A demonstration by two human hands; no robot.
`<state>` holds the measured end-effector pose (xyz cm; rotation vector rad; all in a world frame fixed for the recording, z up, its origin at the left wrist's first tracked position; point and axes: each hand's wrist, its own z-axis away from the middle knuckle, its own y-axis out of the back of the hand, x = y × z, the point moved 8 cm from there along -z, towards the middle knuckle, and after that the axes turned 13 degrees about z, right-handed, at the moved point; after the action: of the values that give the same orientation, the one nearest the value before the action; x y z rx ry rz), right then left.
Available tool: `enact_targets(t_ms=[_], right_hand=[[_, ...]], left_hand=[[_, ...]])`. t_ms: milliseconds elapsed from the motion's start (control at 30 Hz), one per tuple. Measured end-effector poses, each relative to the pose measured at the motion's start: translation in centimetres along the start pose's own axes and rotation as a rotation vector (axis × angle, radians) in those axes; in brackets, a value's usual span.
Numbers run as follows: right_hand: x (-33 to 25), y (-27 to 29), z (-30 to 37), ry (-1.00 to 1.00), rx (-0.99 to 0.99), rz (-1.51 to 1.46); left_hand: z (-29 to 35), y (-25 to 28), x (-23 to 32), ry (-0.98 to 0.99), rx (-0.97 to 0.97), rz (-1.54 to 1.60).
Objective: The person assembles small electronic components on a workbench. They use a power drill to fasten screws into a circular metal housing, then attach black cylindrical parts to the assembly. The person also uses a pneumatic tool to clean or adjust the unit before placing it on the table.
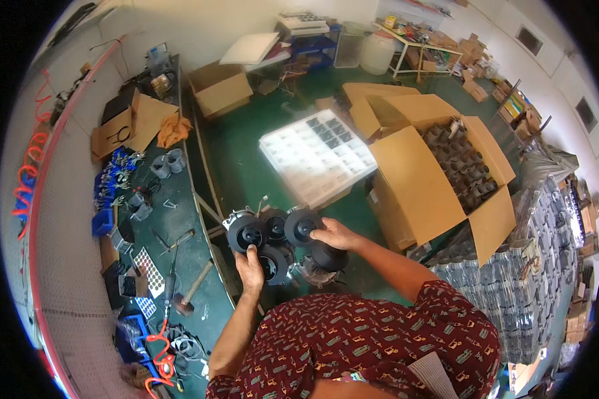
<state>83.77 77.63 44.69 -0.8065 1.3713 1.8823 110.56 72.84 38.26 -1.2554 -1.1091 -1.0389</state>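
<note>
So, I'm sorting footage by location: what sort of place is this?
Most likely a workshop or assembly area: there's a hammer on a workbench, and a big open cardboard box holding many similar parts.

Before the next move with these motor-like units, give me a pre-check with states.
1. Left hand on the left motor-like unit: ok, thumb at the black disc's lower edge.
2. Right hand on the right motor-like unit: ok, thumb on the disc.
3. Both units clear of those beneath: cannot tell, they overlap in view.
4. Large carton flaps open: ok, spread outward.
5. White foam tray pockets free: cannot tell, glare.
6. Hammer away from hands: ok, lying on the workbench.
</note>
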Motion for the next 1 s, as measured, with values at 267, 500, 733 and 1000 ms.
enact_targets(t_ms=[267, 500, 733, 1000], right_hand=[[7.7, 6.5, -7.5, -0.235, 0.125, -0.137], [18.1, 15.5, -15.3, -0.321, 0.151, -0.198], [26.5, 24.6, -24.6, -0.398, 0.121, -0.129], [34.0, 26.4, -30.9, -0.524, 0.102, -0.146]], left_hand=[[-11.2, -9.0, -7.6, 0.123, -0.104, 0.067], [-19.4, -22.4, -11.1, 0.212, -0.180, -0.039], [-29.2, -33.5, -15.5, 0.321, -0.202, -0.217], [-36.2, -36.1, -24.5, 0.433, -0.069, -0.302]])
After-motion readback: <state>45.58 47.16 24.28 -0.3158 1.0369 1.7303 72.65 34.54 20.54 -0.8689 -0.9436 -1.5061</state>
